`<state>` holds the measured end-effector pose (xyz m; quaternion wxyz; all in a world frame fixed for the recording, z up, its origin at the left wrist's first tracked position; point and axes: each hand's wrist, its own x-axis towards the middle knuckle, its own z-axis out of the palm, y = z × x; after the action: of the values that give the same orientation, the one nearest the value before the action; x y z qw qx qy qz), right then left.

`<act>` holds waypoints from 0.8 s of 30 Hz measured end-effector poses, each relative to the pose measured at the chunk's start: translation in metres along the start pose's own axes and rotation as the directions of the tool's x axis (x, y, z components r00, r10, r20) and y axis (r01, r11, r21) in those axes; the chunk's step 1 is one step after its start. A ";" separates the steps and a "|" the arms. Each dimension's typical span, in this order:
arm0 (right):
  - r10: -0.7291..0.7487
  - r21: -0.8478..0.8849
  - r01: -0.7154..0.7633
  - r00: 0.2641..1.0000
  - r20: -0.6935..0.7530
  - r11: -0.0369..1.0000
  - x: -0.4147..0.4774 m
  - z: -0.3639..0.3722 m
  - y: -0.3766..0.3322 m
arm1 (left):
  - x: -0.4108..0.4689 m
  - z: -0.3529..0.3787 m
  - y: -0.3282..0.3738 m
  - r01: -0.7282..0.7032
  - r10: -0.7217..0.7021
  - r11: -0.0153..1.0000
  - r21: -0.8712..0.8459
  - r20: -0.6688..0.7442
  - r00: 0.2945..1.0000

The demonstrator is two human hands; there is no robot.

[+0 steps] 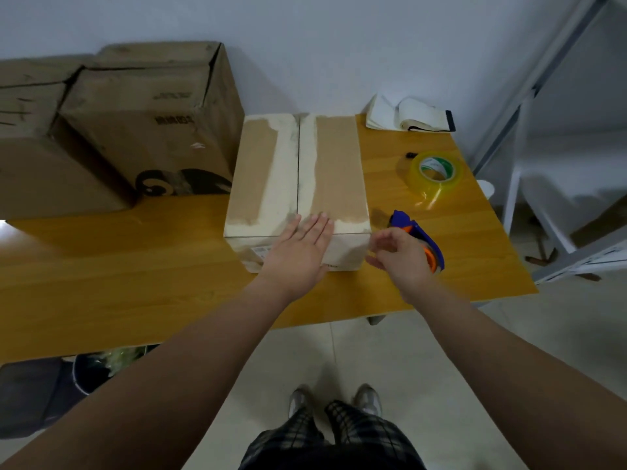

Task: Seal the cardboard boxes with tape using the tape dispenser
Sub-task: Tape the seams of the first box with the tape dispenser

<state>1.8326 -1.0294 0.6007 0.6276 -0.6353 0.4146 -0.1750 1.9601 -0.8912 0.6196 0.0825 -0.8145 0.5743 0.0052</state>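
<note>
A small cardboard box [336, 171] with torn pale strips along its closed centre seam sits in the middle of the wooden table [135, 266]. My left hand [298, 252] lies flat on the box's near edge, fingers together over the seam. Just right of the box, my right hand [400, 256] grips a blue and orange tape dispenser [422, 237], which rests on or just above the table beside the box's near right corner. A roll of clear tape [436, 174] with a green core label lies farther back on the right.
Large brown cardboard boxes [135, 130] are stacked at the table's back left, touching the small box. An open notebook [407, 113] lies at the back right. White metal shelving [559, 164] stands right of the table. A bin [101, 368] sits under the table's near left edge.
</note>
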 end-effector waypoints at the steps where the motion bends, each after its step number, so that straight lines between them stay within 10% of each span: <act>1: -0.058 -0.160 0.063 0.998 0.033 0.985 0.007 -0.002 0.000 | 0.000 0.000 -0.001 -0.005 0.005 1.000 -0.011 -0.001 1.000; 5: -0.240 -0.638 0.306 0.952 0.191 0.707 0.027 -0.002 0.002 | 0.000 0.001 -0.006 -0.036 0.036 0.998 -0.054 -0.001 0.999; 14: -0.219 -0.668 0.262 0.964 0.150 0.696 0.036 -0.004 0.010 | 0.001 0.004 -0.009 -0.049 0.049 0.993 -0.110 -0.006 0.999; 24: -0.190 -0.851 0.350 0.936 0.297 0.392 0.041 -0.003 -0.003 | 0.001 0.006 -0.006 -0.023 0.023 0.990 -0.138 -0.006 1.000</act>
<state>1.8554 -1.0627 0.5916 0.1896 -0.9391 0.2860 0.0194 1.9667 -0.8890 0.6145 0.0246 -0.8115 0.5821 0.0441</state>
